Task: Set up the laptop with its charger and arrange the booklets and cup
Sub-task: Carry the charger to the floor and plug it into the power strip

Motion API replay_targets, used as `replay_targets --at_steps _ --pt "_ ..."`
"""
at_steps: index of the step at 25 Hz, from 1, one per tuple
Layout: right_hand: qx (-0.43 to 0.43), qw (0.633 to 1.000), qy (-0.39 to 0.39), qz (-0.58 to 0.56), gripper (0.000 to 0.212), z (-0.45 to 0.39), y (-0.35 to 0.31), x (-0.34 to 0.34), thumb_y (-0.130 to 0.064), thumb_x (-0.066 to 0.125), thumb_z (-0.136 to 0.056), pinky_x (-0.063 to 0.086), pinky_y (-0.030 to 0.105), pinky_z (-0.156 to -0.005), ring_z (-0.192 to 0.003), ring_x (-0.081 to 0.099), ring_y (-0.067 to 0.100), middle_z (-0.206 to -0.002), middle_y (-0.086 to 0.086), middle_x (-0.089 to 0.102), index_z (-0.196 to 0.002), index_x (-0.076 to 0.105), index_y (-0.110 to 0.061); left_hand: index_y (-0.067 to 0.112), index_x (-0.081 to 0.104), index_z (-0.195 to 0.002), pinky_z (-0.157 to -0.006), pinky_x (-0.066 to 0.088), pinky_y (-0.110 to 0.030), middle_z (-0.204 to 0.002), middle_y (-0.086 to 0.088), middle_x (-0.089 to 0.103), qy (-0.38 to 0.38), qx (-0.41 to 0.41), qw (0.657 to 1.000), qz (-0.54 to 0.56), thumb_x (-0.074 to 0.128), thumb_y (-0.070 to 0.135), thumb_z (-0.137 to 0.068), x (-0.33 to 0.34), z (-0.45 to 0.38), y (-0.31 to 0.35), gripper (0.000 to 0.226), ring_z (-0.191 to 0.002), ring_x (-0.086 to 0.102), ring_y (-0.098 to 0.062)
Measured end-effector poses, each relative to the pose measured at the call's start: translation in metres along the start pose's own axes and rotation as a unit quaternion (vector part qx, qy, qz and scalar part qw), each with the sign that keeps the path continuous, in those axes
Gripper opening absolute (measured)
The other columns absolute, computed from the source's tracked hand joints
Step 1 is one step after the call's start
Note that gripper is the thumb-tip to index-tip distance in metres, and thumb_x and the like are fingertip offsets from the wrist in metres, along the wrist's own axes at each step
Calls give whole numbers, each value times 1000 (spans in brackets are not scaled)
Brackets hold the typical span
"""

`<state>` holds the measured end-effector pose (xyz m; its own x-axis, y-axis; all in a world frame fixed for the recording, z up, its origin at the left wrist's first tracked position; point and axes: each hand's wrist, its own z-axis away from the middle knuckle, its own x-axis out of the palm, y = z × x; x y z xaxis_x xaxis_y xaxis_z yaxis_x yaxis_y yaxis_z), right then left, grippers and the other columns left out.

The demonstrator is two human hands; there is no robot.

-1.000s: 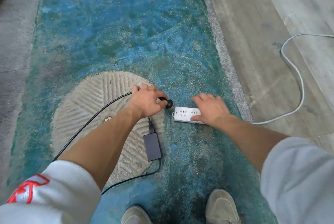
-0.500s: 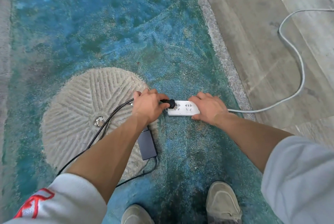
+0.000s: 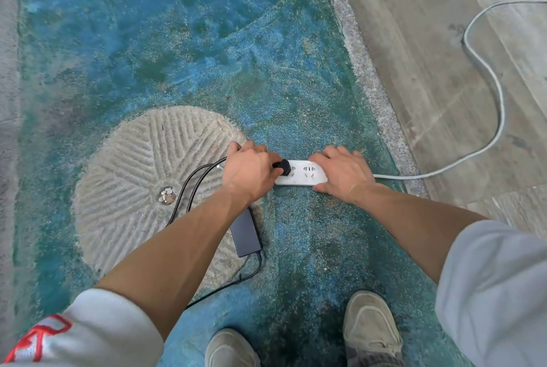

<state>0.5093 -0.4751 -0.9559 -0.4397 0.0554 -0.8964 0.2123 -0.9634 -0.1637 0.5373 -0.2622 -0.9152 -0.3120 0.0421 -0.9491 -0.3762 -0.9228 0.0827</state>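
The black plug point(image 3: 283, 167) of the charger is held in the closed fingers of the left hand point(image 3: 250, 171) and is set against the left end of the white power strip point(image 3: 302, 173), which is pinned flat to the blue-green rug point(image 3: 207, 41) by the right hand point(image 3: 343, 173), palm down with the fingers spread over its right part. The step in hand is judged to be the seating of the plug. It is best done with the plug kept square to the socket and pushed straight in, while the strip is pressed down so that it is not slid along the rug (whether the pins are fully home cannot be told from here).

The charger brick point(image 3: 245, 232) is lying beside the left forearm, partly on the pale round patch point(image 3: 133, 165) in the rug, and its black cord point(image 3: 189, 189) is looped near the wrist; a snag there is possible if the hand is drawn back carelessly. The strip's grey cable point(image 3: 500, 106) is run away over the wooden floor point(image 3: 429, 70) at the right. Two shoes point(image 3: 371, 325) are seen at the bottom edge. No laptop, booklets or cup are in view.
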Motion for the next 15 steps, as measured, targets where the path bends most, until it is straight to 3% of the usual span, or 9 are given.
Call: replay_targets --at_steps 9,15 --pt "-3 1000 -6 -14 61 1 -4 -3 -49 71 -79 41 43 -97 -109 50 20 -115 -2 54 -131 46 -31 20 65 -109 -87 32 -39 -100 -1 68 -22 96 986 -132 50 48 -95 -11 6 11 34 -96 58 -25" --pt "-3 1000 -4 -11 64 0 -1 -1 -51 71 -78 43 43 -95 -109 51 20 -116 -1 54 -133 45 -31 19 63 -107 -91 34 -40 -100 0 67 -33 59 989 -132 60 43 -92 -6 1 25 28 -97 58 -24"
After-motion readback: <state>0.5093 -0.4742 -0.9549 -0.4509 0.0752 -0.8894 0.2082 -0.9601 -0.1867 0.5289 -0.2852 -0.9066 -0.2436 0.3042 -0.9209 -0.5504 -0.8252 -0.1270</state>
